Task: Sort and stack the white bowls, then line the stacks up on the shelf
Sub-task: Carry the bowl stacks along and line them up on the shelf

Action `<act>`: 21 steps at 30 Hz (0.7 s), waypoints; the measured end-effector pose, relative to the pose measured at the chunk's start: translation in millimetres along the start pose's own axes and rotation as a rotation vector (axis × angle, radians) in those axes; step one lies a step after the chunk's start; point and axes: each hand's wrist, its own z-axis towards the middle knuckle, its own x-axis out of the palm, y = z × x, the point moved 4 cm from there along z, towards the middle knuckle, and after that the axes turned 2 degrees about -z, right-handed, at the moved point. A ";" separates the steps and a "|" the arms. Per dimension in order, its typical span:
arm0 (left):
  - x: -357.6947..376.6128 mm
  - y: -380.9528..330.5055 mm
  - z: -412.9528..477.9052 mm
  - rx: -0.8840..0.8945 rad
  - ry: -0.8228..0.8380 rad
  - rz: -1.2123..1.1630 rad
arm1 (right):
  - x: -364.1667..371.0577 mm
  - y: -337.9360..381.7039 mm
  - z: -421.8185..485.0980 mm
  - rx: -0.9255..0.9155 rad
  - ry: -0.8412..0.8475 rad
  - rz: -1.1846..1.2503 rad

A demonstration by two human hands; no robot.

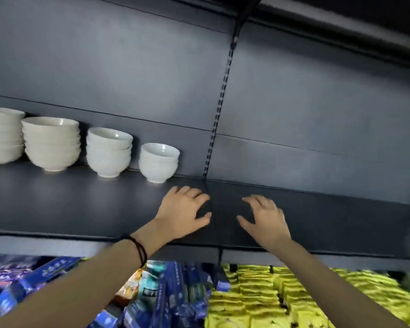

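Several stacks of white bowls stand in a row along the back of the dark shelf (69,204), shrinking in size from left to right: a large stack (3,136) cut off by the left edge, a second stack (51,143), a third stack (108,151) and the smallest stack (159,162). My left hand (184,211) hovers over the shelf just right of and in front of the smallest stack, fingers spread and loosely bent, holding nothing. My right hand (264,218) is beside it, also empty with fingers spread.
A slotted upright rail (219,107) runs down the grey back panel. An upper shelf edge (341,41) crosses the top right. Below the shelf lie blue packaged goods (171,292) and yellow packets (270,299).
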 end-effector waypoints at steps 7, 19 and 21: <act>32.2 -167.0 53.0 0.113 0.138 -0.061 | -50.9 -185.3 -120.9 0.432 0.138 -0.231; 49.5 -323.9 128.6 0.333 0.084 -0.064 | -72.7 -319.8 -162.9 0.577 0.089 -0.166; 55.8 -339.2 150.6 0.345 0.079 -0.059 | -77.5 -354.4 -156.7 0.585 0.067 -0.182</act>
